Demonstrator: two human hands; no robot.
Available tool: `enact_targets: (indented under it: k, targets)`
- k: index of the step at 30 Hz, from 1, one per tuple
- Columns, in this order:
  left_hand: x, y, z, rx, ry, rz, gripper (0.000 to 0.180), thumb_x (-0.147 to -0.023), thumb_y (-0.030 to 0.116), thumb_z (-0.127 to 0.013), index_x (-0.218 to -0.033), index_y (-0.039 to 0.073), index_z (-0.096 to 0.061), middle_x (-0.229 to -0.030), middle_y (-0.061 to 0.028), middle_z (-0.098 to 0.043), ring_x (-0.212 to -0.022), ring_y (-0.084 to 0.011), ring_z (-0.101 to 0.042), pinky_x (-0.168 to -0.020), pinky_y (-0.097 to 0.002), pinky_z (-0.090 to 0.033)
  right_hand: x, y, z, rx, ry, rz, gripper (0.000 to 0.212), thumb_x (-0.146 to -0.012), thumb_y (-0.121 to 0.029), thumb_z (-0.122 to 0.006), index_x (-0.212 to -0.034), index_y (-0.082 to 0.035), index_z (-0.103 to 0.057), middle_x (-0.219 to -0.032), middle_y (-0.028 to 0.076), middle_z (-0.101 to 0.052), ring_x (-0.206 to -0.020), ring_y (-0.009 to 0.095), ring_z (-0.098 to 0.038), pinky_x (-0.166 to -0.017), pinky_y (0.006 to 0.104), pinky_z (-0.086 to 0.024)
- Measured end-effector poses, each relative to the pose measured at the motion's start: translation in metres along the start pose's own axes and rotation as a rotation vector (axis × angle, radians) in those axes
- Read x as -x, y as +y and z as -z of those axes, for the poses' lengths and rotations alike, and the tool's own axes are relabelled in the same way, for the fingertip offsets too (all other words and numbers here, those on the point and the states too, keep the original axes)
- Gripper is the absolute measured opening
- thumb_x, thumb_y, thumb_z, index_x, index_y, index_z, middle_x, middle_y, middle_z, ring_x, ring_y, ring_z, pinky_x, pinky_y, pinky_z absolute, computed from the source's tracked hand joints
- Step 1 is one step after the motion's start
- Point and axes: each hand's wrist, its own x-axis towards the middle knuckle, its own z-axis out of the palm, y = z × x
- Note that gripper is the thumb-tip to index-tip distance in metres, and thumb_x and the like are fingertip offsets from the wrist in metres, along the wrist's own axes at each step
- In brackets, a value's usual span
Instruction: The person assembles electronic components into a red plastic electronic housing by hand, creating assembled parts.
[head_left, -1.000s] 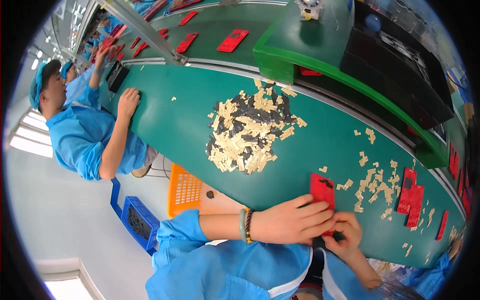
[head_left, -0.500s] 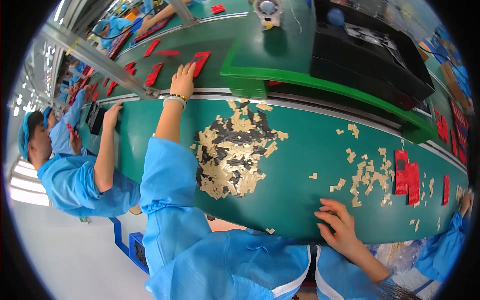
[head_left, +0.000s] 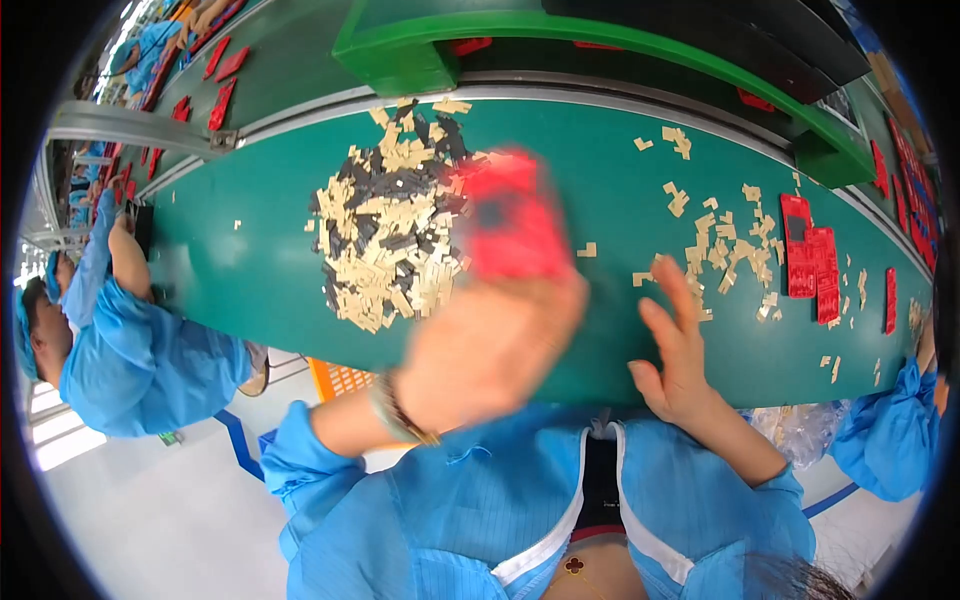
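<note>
My left hand (head_left: 490,350), smeared by motion, grips a red flat plastic part (head_left: 520,220) by its near edge. That part is held up in front of me and overlaps the right side of a pile of cream and black small flat pieces (head_left: 385,235). Over the near edge of the green table my right hand (head_left: 680,355) is open, fingers spread, with nothing in it. Its fingertips are close to scattered cream L-shaped pieces (head_left: 725,250).
Two overlapping red parts (head_left: 798,260) and a single one (head_left: 890,300) lie on the table (head_left: 240,270) to the right. A green shelf (head_left: 600,40) spans the far side, beside a belt carrying more red parts (head_left: 221,104). Co-workers in blue sit at left (head_left: 150,350) and right.
My left hand has come back from the belt at the far left, and a red part is now in it. My right hand stays open near the table edge. The view has shifted.
</note>
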Motion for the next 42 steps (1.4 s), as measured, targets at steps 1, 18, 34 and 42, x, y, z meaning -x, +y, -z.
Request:
enact_targets:
  k: [1,18,34,42]
  targets:
    - [-0.003,0.024,-0.010,0.117,-0.035,0.026,0.029,-0.075,0.009,-0.070,-0.103,0.002,-0.068,-0.109,-0.0098,-0.066,-0.090,-0.0236,-0.064,-0.072,-0.0331,-0.051,-0.004,-0.002,0.003,0.117,-0.177,0.006,0.049,-0.084,-0.021,-0.065,-0.131,-0.009,-0.055,-0.146,0.021,-0.039,-0.134,0.038,-0.040,-0.107,0.0487,-0.035]
    - [-0.008,-0.147,-0.027,0.065,0.130,0.317,0.017,-0.081,-0.006,-0.064,-0.096,0.001,-0.064,-0.098,-0.0102,-0.068,-0.088,-0.0217,-0.066,-0.081,-0.0311,-0.053,0.009,-0.001,-0.005,0.167,-0.504,0.132,0.055,-0.075,-0.025,-0.075,-0.124,-0.008,-0.056,-0.143,0.017,-0.042,-0.138,0.037,-0.034,-0.115,0.0525,-0.023]
    - [-0.032,0.011,-0.045,1.153,-0.080,0.762,0.007,-0.086,0.004,-0.069,-0.090,-0.002,-0.067,-0.079,-0.0007,-0.063,-0.067,-0.0046,-0.055,-0.059,-0.0212,-0.046,-0.049,-0.010,0.013,-0.159,0.063,-0.045,0.012,-0.079,0.000,-0.070,-0.089,-0.004,-0.065,-0.084,0.008,-0.062,-0.072,0.020,-0.064,-0.062,0.0277,-0.051]
    - [-0.028,0.027,-0.048,1.080,0.093,0.527,0.006,-0.086,0.003,-0.068,-0.092,0.000,-0.068,-0.084,-0.0042,-0.063,-0.069,-0.0085,-0.054,-0.061,-0.0226,-0.044,-0.047,-0.016,0.014,0.024,0.203,0.184,0.019,-0.072,-0.002,-0.075,-0.089,-0.003,-0.066,-0.090,0.008,-0.062,-0.073,0.019,-0.064,-0.060,0.0283,-0.052]
